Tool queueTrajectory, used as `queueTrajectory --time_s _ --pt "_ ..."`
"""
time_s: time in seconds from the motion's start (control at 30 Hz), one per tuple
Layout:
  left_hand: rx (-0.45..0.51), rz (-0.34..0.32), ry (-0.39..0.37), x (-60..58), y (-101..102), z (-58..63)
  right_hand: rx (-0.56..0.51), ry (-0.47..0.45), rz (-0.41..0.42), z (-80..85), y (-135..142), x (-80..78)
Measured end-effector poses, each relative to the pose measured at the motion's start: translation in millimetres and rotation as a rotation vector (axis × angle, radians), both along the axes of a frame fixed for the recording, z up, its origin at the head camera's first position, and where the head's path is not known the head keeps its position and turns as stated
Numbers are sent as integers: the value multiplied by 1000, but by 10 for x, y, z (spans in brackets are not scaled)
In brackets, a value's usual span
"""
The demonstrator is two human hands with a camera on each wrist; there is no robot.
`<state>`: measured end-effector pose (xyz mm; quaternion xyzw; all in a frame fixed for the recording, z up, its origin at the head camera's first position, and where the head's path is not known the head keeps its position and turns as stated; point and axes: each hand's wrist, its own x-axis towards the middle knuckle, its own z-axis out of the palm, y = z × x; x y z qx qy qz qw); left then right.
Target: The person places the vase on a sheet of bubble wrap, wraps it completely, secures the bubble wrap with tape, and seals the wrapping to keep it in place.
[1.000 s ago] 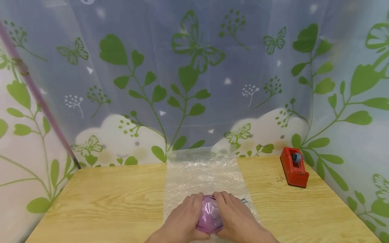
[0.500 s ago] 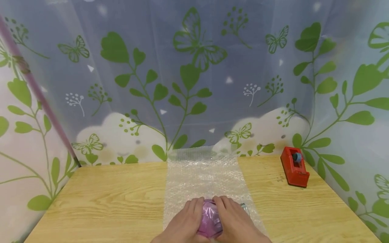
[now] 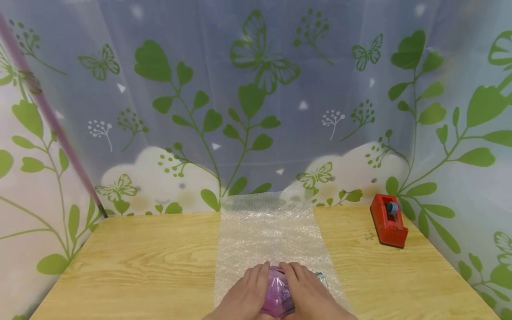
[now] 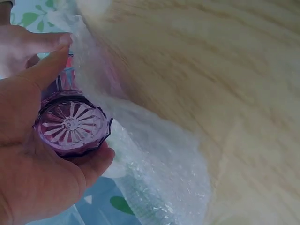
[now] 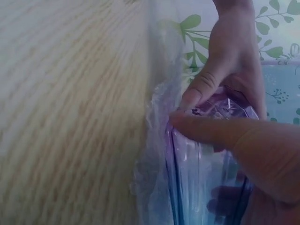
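Note:
A faceted glass (image 3: 276, 293), purple at one end and fading to blue-green at the other, lies on its side over a sheet of bubble wrap (image 3: 272, 235). My left hand (image 3: 246, 291) grips its purple end; the star-patterned base (image 4: 70, 124) faces out in the left wrist view, fingers and thumb curled around it. Beside it, my right hand (image 3: 310, 293) holds the glass farther along, thumb over the top in the right wrist view. The blue-green end pokes out right of that hand. The two thumbs nearly meet on the glass, against the wrap's edge (image 5: 157, 140).
A red tape dispenser (image 3: 390, 222) stands at the back right of the wooden table (image 3: 152, 258). Patterned curtains (image 3: 192, 111) surround the table at the back and both sides; the wrap's far end rests against the back one.
Both hands and the glass have shifted slightly toward the person, with the grip much the same. The wrap's far end and the tape dispenser stay put.

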<state>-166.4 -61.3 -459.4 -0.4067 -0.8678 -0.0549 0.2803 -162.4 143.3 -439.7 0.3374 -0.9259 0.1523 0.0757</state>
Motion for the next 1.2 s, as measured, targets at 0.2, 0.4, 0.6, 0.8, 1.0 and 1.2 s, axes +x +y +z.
queueTrajectory --time_s 0.2,0.4,0.6,0.8,1.0,1.2 --pt "10 5 -2 22 20 5 -25 -194 51 72 103 15" --pt "-22 11 -54 44 8 42 -63 -172 123 98 156 21" --pt "-64 76 -128 89 33 119 -50 -260 81 116 126 24" --pt "-67 110 5 126 51 75 -12 -210 77 91 87 50" --pt "-28 174 84 183 103 -48 -13 -23 116 0 93 51" --pt "5 199 146 203 148 -115 10 52 111 -57 115 51"
